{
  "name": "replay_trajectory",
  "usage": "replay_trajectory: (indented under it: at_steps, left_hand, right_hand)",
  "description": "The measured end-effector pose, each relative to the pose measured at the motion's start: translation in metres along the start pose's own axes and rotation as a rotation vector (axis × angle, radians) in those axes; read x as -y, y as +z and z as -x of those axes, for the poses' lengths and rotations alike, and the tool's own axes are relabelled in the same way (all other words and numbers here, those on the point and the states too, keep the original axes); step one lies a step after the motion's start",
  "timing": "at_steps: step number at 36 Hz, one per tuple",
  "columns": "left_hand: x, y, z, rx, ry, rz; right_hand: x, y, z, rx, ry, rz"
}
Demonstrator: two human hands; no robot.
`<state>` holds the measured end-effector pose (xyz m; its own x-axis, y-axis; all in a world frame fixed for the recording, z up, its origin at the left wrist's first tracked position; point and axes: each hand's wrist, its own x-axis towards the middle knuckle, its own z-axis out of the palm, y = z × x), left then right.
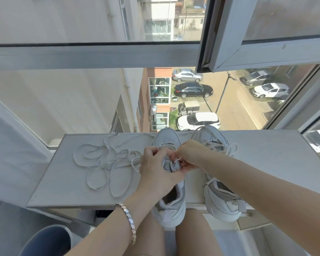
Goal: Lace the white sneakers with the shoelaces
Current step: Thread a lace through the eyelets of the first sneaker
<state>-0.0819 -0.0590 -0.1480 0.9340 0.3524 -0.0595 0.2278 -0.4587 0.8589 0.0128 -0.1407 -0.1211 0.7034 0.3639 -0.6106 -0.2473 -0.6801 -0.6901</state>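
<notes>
Nothing legible here: no text, number or sign can be read. A small dark mark is spotted on the heel tab of the white chunky sneaker at the right [222, 200], and a fainter one on the white chunky sneaker at the middle [172, 206]; both are too blurred to be made out.

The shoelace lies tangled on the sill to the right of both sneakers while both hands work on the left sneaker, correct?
Not quite. The head view shows the shoelace tangled on the sill to the left of the left sneaker and the right sneaker, not to their right. The left hand and right hand do work on the left sneaker.
</notes>
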Motion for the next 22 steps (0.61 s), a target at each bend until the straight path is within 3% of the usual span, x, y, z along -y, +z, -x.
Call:
replay_trajectory:
  at_steps: [8,15,22]
  left_hand:
    - [0.003,0.002,-0.004,-0.021,0.02,-0.013]
    - [0.005,0.003,0.001,0.011,0.025,-0.021]
    - [0.007,-0.004,0.002,-0.061,0.034,0.078]
  right_hand:
    - [-0.005,0.016,0.004,-0.227,-0.155,0.303]
    - [-0.012,0.016,-0.01,-0.428,-0.121,-0.029]
    - [0.015,-0.006,0.006,-0.23,-0.208,0.192]
